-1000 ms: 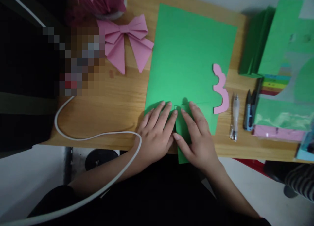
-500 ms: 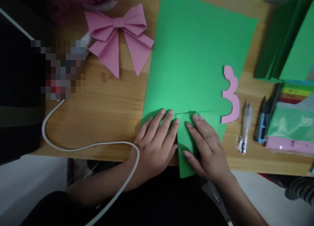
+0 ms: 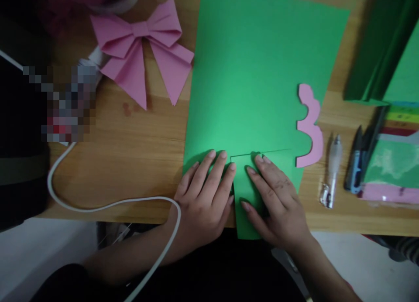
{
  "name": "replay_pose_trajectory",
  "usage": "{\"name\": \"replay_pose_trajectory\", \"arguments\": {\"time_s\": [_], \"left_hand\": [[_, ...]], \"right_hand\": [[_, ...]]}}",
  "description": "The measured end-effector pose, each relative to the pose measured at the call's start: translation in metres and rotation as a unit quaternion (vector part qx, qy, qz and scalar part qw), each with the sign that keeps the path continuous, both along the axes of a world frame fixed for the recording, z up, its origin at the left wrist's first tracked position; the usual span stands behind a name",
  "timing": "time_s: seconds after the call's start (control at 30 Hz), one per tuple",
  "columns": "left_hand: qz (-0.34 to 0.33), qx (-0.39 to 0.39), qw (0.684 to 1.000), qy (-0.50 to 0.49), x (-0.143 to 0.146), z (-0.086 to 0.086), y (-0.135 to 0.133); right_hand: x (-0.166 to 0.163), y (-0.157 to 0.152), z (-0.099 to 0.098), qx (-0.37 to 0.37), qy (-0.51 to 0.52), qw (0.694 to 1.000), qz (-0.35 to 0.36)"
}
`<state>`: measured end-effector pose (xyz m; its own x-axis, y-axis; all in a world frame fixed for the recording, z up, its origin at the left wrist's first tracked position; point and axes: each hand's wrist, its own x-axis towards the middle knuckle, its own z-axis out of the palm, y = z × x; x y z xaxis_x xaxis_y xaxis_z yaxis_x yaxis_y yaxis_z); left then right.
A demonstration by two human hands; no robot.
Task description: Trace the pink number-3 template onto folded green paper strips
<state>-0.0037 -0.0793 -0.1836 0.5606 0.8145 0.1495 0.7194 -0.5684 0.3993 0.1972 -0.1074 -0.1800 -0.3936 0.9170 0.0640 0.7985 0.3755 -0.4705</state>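
A large green paper sheet [image 3: 258, 70] lies on the wooden table [image 3: 137, 149], its near edge by my body. A smaller green paper piece [image 3: 244, 186] lies over that near edge and hangs past the table's front. My left hand [image 3: 204, 195] rests flat on the big sheet just left of the small piece, fingers stretched out. My right hand [image 3: 278, 201] lies flat on the small piece, fingers spread and pressing it down. A pink scalloped paper cutout [image 3: 309, 127] sits at the big sheet's right edge.
A pink paper bow [image 3: 147, 49] lies at the back left. A clear pen [image 3: 332, 173] and dark small scissors [image 3: 355, 171] lie to the right, beside stacks of coloured paper [image 3: 389, 162] and folded green sheets [image 3: 376, 53]. A white cable [image 3: 108, 204] loops across the table's front left.
The view has shifted closer and slightly left. Both hands stay flat on the green paper, with the fingers sliding only a little along the small piece.
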Motion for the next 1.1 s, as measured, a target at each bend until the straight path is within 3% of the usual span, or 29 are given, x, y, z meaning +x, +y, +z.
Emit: {"name": "replay_pose_trajectory", "arguments": {"time_s": [0.83,1.1], "left_hand": [[0.0,0.029,0.999,0.023,-0.0001,-0.0004,-0.0007],[-0.044,0.045,0.996,0.06,-0.0038,-0.0002,-0.0012]], "right_hand": [[-0.0029,-0.0021,-0.0004,-0.001,-0.014,1.0,-0.007],[-0.003,-0.0022,-0.0006,-0.003,-0.017,1.0,-0.003]]}}
